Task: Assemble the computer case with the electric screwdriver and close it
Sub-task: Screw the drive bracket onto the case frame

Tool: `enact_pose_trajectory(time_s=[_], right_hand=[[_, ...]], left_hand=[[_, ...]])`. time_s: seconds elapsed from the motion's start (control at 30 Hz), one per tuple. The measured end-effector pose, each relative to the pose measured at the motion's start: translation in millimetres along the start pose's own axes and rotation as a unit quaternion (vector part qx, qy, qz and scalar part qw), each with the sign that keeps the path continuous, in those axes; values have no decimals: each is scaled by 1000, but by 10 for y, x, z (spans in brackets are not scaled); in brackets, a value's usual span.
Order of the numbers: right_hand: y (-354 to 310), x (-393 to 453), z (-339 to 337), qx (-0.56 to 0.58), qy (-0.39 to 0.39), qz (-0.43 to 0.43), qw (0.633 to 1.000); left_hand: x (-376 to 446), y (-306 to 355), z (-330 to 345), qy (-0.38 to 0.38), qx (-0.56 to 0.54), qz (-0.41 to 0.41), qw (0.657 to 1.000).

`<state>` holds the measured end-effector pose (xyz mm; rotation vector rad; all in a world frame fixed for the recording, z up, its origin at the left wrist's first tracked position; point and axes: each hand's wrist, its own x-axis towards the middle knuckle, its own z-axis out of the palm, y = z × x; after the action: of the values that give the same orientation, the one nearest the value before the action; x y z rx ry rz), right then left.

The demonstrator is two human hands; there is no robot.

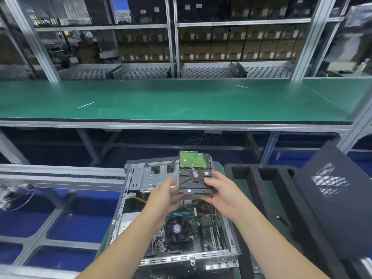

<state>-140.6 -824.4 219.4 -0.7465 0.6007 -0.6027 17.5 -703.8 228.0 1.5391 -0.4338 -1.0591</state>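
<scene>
An open computer case (131, 179) lies on its side in front of me, its motherboard and black CPU fan (177, 228) showing. Above its far end I hold a hard drive (194, 173), underside up, with a green circuit board at its far end. My right hand (220, 195) grips the drive's right near corner. My left hand (164, 195) cups its left near edge from below, fingers only loosely bent. The silver drive cage (150, 176) sits just left of the drive. No screwdriver is in view.
A black perforated side panel (330, 196) leans at the right, beside a black foam tray (267, 190) with slots. A green workbench (181, 99) runs across behind, with shelving of boxes beyond it. Metal rails (60, 176) and blue bins lie at the left.
</scene>
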Motion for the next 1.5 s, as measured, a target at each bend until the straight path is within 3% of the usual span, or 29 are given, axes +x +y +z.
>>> enact_pose_trajectory(time_s=[0.07, 0.17, 0.37, 0.47, 0.57, 0.63, 0.7, 0.77, 0.83, 0.93, 1.0, 1.17, 1.27, 1.37, 1.5], right_hand=[[51, 2, 23, 27, 7, -13, 1000], [90, 14, 29, 55, 12, -33, 998], [75, -21, -25, 3, -8, -40, 999], [-140, 2, -134, -4, 58, -42, 997], [-401, 8, -178, -146, 136, -68, 978], [-462, -23, -150, -299, 97, -70, 947], [-425, -63, -112, -428, 19, -18, 903], [-320, -93, -106, -491, -25, 39, 870], [-174, -119, -140, -482, -16, 64, 874], [54, -210, -203, -380, 63, 86, 919], [198, -256, -205, -291, 107, 102, 945], [418, -254, -55, -255, 209, 98, 939], [383, -286, 41, -386, 225, 103, 889], [301, -373, 68, -553, 189, 147, 798], [270, -416, 103, -691, 156, 167, 686]], left_hand=[[-9, -4, 58, -71, -56, -19, 996], [-4, -4, 125, -97, -41, 31, 994], [107, 55, 178, -69, -45, 90, 993], [212, 255, 48, -31, 22, 95, 995], [339, 483, -83, -12, 100, 81, 992], [393, 588, -113, -38, 148, 48, 987], [444, 616, -94, -76, 183, 3, 980], [496, 574, -25, -100, 206, -50, 972], [499, 480, 19, -91, 187, -103, 973], [444, 209, -59, -51, -5, -155, 987], [307, -38, -80, -62, -94, -187, 976], [134, -407, 224, -93, -89, -195, 972], [159, -460, 251, -62, -61, -181, 980], [180, -494, 191, -71, -38, -208, 975], [237, -506, 180, -90, -44, -262, 960]])
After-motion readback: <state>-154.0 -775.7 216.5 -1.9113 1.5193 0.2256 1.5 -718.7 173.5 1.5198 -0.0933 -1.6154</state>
